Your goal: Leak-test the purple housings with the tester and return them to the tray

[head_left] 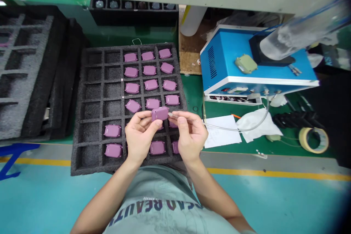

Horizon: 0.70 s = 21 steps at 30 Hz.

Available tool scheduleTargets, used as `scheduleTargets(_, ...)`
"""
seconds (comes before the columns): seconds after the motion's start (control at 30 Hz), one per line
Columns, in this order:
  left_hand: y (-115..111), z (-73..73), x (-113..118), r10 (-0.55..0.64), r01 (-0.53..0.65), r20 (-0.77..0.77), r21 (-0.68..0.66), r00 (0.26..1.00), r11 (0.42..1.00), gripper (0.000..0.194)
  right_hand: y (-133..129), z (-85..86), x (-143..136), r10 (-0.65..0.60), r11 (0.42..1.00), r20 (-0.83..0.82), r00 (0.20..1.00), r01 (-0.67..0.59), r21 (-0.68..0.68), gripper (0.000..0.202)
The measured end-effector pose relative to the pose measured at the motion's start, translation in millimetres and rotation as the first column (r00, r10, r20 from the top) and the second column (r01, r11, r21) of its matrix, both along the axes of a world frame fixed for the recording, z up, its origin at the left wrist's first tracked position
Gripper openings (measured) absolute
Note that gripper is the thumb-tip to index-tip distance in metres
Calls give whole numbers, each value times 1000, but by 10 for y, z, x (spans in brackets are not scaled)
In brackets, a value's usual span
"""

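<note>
My left hand [139,137] pinches a purple watch case [159,113] between thumb and fingertips, above the grid tray. In my right hand [192,137] is the end of a thin clear tube [229,129], gripped between thumb and fingers. Its narrow tip meets or nearly meets the right edge of the case; actual contact is too small to tell. Below both hands lies a dark grey foam tray [77,128] with square compartments. Several similar purple cases [132,87] sit in its middle and right columns, partly hidden by my hands.
The tube leads to a blue machine [223,53] at the right, bearing a green watch case [246,63] and a clear cylinder [290,38]. White paper [222,131], a tape roll [313,140] and a tissue [259,124] lie before it. Stacked foam trays [41,76] stand left.
</note>
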<state>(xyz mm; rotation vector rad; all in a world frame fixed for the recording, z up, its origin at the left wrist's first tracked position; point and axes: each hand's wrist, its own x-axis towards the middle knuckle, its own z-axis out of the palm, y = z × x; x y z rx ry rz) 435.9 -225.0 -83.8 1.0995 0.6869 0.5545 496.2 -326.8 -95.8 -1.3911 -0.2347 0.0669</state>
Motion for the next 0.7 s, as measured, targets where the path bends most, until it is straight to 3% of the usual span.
scheduleTargets(0.7,39,-17,-9,-12,7,45,117,999,993,30,39,6,28,21,997,-21,1000,-19,72,11)
